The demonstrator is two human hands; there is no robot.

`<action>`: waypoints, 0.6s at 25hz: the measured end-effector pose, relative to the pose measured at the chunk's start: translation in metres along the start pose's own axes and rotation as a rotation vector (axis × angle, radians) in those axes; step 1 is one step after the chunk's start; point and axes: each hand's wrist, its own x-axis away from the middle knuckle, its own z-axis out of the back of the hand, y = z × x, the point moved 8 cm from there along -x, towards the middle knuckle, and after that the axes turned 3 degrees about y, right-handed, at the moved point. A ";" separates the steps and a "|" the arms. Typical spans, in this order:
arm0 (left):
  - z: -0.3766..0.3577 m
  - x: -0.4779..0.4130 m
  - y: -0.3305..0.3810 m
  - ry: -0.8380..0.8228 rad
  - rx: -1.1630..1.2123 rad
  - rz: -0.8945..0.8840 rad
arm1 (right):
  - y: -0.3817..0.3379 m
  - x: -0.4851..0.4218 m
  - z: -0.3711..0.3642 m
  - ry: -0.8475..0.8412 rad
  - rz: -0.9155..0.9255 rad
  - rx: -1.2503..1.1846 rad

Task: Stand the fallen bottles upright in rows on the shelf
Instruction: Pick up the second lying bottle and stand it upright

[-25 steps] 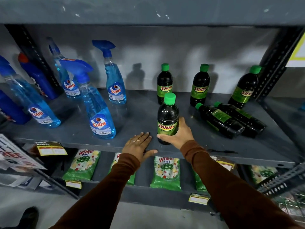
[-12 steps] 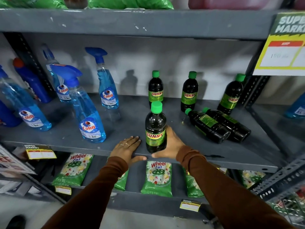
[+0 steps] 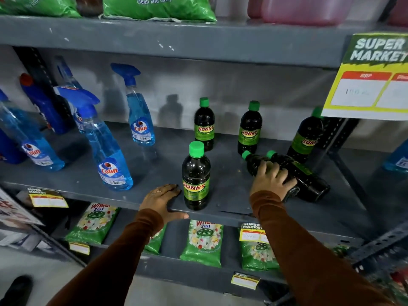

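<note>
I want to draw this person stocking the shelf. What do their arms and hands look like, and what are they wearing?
Both arms wear long, snug, rust-brown sleeves that reach the wrists. The hands are bare, with no gloves. The left hand has a thin ring on one finger. The right hand shows no ring or watch.

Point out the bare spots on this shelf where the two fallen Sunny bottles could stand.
Bare shelf lies at the front edge right of the upright front bottle, below the right hand. Another gap sits between that bottle and the front Colin sprayer. It is crowded around the two fallen bottles, close under the back-row bottles.
</note>
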 end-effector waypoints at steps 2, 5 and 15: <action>0.001 0.000 0.000 0.010 -0.001 0.004 | -0.001 -0.005 0.001 0.029 -0.002 -0.009; -0.001 0.002 -0.003 0.020 -0.020 0.005 | -0.001 -0.010 0.002 0.078 -0.016 -0.056; 0.002 0.000 0.000 0.003 -0.048 0.020 | -0.003 -0.005 0.004 0.219 -0.071 -1.165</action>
